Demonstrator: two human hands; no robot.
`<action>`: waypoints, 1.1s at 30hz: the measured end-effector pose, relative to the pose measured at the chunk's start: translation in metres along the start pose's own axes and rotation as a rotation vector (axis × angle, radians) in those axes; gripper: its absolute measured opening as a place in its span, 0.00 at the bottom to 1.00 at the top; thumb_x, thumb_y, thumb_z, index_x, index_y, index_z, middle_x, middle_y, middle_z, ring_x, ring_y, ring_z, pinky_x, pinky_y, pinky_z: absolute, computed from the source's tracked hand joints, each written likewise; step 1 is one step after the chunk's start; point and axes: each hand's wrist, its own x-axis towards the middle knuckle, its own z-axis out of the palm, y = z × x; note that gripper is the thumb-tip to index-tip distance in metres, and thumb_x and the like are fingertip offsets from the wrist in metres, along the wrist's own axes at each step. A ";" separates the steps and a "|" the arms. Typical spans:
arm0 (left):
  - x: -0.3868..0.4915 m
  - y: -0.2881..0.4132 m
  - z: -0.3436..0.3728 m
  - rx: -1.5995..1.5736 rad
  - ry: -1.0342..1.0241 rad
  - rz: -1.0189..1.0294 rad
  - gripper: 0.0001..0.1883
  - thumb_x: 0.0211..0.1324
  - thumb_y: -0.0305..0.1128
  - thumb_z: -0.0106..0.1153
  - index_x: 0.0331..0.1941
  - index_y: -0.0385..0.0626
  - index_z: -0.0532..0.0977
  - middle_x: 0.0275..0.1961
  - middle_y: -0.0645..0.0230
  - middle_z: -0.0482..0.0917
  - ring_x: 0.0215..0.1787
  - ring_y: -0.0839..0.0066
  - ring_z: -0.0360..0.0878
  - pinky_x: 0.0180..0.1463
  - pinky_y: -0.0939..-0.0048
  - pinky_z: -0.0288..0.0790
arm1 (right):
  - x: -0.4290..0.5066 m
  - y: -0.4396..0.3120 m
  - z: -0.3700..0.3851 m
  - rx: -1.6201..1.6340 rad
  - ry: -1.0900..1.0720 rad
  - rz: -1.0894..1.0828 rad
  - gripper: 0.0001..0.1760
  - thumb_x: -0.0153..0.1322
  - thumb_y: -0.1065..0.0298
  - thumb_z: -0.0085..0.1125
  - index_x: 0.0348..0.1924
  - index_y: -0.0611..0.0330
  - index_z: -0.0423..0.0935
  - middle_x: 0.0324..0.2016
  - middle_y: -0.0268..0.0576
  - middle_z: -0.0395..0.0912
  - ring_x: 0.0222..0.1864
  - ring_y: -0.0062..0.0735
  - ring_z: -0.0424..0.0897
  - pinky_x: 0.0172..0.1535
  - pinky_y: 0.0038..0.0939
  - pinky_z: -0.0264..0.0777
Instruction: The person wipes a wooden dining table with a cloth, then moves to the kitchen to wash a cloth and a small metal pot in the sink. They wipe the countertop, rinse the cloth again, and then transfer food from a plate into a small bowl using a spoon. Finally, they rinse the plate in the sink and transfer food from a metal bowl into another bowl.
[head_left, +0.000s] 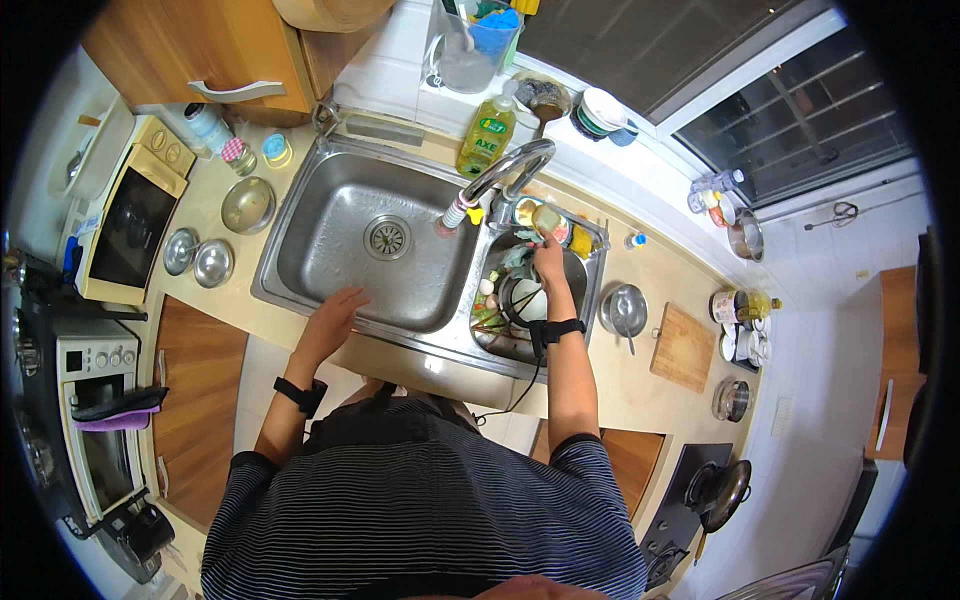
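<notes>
My left hand (328, 321) holds nothing, its fingers apart over the front edge of the large steel sink basin (337, 225). My right hand (551, 264) reaches across the smaller basin (576, 289) with its fingers on a pale sponge (547, 218). Under that hand lie grey-green leaves (519, 259), a dark-rimmed pot holding a white bowl (530, 301), and brown sticks with food scraps (491, 319). A yellow sponge (581, 242) sits close by on the far rim. The chrome faucet (517, 161) arches over the large basin, its drain strainer (388, 238) uncovered.
A dish soap bottle (486, 139) stands behind the faucet. Metal bowls (248, 206) rest left of the sink. On the right counter are a steel bowl with a spoon (624, 308), a wooden cutting board (682, 347) and a glass bowl (731, 398). A pan (726, 495) occupies the stove.
</notes>
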 end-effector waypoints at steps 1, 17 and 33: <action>0.002 0.005 -0.001 0.005 0.009 0.001 0.20 0.56 0.19 0.50 0.53 0.46 0.75 0.61 0.58 0.73 0.65 0.56 0.67 0.65 0.60 0.65 | 0.005 0.001 0.002 -0.015 -0.022 0.023 0.28 0.67 0.84 0.38 0.59 0.62 0.72 0.37 0.48 0.81 0.36 0.28 0.82 0.40 0.27 0.71; 0.096 -0.004 0.008 0.025 -0.133 0.150 0.24 0.55 0.22 0.51 0.58 0.49 0.71 0.61 0.60 0.73 0.62 0.58 0.70 0.64 0.61 0.66 | 0.000 0.004 0.003 -0.230 -0.026 -0.002 0.28 0.62 0.81 0.43 0.55 0.57 0.77 0.23 0.46 0.79 0.33 0.39 0.83 0.39 0.33 0.73; 0.161 0.001 0.046 -0.281 -0.277 0.199 0.26 0.59 0.26 0.53 0.63 0.39 0.64 0.59 0.49 0.72 0.61 0.52 0.71 0.63 0.60 0.65 | -0.013 -0.007 0.011 -0.347 0.013 -0.014 0.27 0.64 0.78 0.44 0.56 0.62 0.75 0.34 0.56 0.82 0.38 0.46 0.83 0.45 0.36 0.73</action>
